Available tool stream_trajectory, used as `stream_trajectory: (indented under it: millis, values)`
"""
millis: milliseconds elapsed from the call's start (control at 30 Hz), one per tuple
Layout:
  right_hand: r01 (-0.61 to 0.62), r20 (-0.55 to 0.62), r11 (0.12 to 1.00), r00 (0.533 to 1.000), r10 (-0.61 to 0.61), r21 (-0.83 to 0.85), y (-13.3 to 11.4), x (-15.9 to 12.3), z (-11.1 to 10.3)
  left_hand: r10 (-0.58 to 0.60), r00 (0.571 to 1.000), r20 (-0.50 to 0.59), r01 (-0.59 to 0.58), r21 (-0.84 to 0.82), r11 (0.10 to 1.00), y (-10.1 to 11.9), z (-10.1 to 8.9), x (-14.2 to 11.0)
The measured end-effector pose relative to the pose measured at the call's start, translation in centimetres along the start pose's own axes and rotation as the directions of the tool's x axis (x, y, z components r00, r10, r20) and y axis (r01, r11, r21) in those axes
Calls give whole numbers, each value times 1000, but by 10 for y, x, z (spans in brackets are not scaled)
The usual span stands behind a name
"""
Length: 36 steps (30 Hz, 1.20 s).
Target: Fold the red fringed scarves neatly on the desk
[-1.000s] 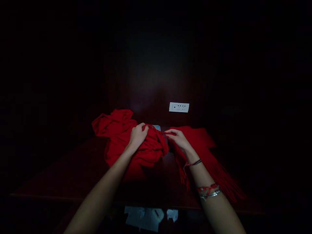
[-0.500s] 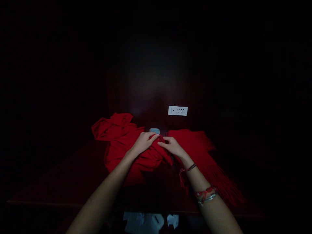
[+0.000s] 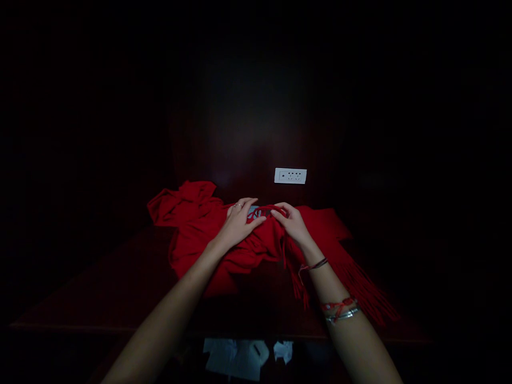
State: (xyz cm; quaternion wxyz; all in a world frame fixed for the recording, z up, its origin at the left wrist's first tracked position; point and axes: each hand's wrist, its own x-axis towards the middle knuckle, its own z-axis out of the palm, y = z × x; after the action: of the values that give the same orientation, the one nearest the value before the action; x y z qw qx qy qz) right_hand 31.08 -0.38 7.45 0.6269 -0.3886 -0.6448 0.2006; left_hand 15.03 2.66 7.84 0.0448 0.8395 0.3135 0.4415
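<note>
A red fringed scarf [image 3: 196, 229] lies bunched on the dark table, stretching to the right, where a flatter red part [image 3: 320, 221] ends in long fringe. My left hand [image 3: 236, 226] rests over the bunched cloth, its thumb and fingers apart around thin red strands. My right hand [image 3: 294, 221] is closed, thumb against fingers, on a few red fringe strands [image 3: 269, 207] drawn across between the hands. Behind these strands shows a phone [image 3: 253, 212] with a lit screen, partly covered by my left fingers and the fringe.
A white socket panel [image 3: 290, 176] is set in the dark back wall. The table's front edge [image 3: 120, 329] runs across below my forearms. Under it, pale crumpled papers [image 3: 234, 358] show in the gloom. Both sides of the view are almost black.
My hands came together over the fringe, then drew slightly apart. The left hand's fingers have spread, and red strands now loop between the hands in front of the phone.
</note>
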Motion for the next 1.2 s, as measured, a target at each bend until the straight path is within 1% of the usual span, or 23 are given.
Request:
stream_trajectory:
  millis: [67,167,233,300,333,367,433,467,500,533,567,600,667,700,733,800,867,933,1000,1067,1100,1167,1200]
  values:
    - [33,-20,999,999,-33,-34,1,0,0,-6,997,82,19,-160,987,5,9,4]
    - [18,-97,994,995,-29,-105,9,3,-6,-21,973,229,116,-408,906,6,24,12]
    - [-41,-190,990,982,15,-136,14,6,-12,-30,961,274,159,-464,871,3,29,18]
    - [-124,-244,988,965,99,-90,17,7,-18,-71,953,296,208,-461,863,-1,30,23]
    - [-168,-230,985,961,156,-34,16,6,-20,-100,949,299,235,-458,857,-3,28,25]
    - [-216,-184,976,959,218,31,14,5,-21,-130,946,296,260,-459,850,-5,25,28]
    - [-321,-22,937,945,327,134,9,1,-19,-186,945,268,291,-436,852,-8,18,32]
    - [-361,68,920,933,354,156,7,-2,-16,-205,948,243,291,-400,869,-9,14,34]
    - [-380,144,911,922,359,159,6,-4,-12,-216,952,216,282,-347,895,-9,10,36]
    - [-378,188,914,918,349,148,7,-5,-7,-223,956,188,270,-281,921,-9,6,37]
    - [-354,188,927,926,328,123,9,-6,-1,-224,961,162,255,-210,944,-8,2,38]
    - [-314,140,946,943,301,82,12,-6,4,-221,965,143,241,-142,960,-7,-1,39]
    - [-231,-43,972,972,229,-40,21,-3,12,-223,969,107,227,-30,973,-3,-6,40]
    - [-202,-121,975,974,190,-96,24,-2,14,-226,970,88,226,13,974,0,-9,41]
    - [-178,-158,976,975,158,-124,26,1,16,-225,972,72,223,42,974,3,-11,41]
    - [-148,-113,987,984,139,-69,26,6,17,-219,974,59,215,66,974,6,-17,43]
    - [-146,-41,987,988,149,59,18,12,17,-222,973,60,217,89,972,7,-25,46]
    - [-146,-53,976,986,156,160,4,20,15,-246,968,55,237,126,963,7,-34,53]
    - [-155,-80,966,982,174,205,-15,32,13,-246,968,36,240,125,963,7,-44,63]
    - [-179,-66,965,979,195,193,-37,47,8,-195,980,48,194,25,981,11,-55,77]
    - [-187,-53,968,979,198,166,-49,57,5,-157,984,81,162,-58,985,15,-61,84]
    - [-150,-60,985,986,155,81,-73,76,-2,-76,978,196,124,-246,961,25,-74,100]
    - [-117,-81,992,989,120,42,-85,85,-6,-42,964,263,131,-330,935,31,-80,108]
